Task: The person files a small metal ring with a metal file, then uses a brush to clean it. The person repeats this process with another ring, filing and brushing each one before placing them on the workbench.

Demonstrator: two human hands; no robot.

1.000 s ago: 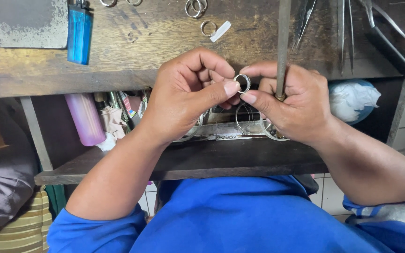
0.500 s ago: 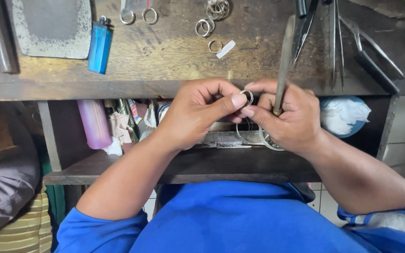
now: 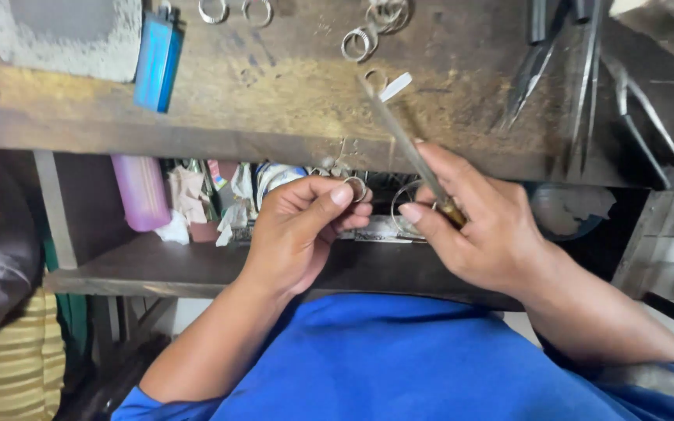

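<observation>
The worn wooden workbench fills the top of your view, with a cluttered shelf beneath it, a blue lighter lying up left and tweezers and pliers up right. Loose metal rings are scattered along the far edge.

Compared with half a second ago, your hands have come apart. Then the ring sat pinched between both hands with the file upright against it; now your right hand has drawn away to the right, and the thin file leans up and to the left over the bench edge, clear of the ring. The filing contact is broken, so this reads as a pause to check or re-seat the work.

Your left hand is curled nearly closed, thumb and forefinger pinching the small silver ring at the fingertips, just under the bench edge. Your right-hand fingers are wrapped shut around the file's brassy handle end, forefinger extended toward the ring. A larger wire loop seems to hang between your hands, though it is hard to make out.
</observation>
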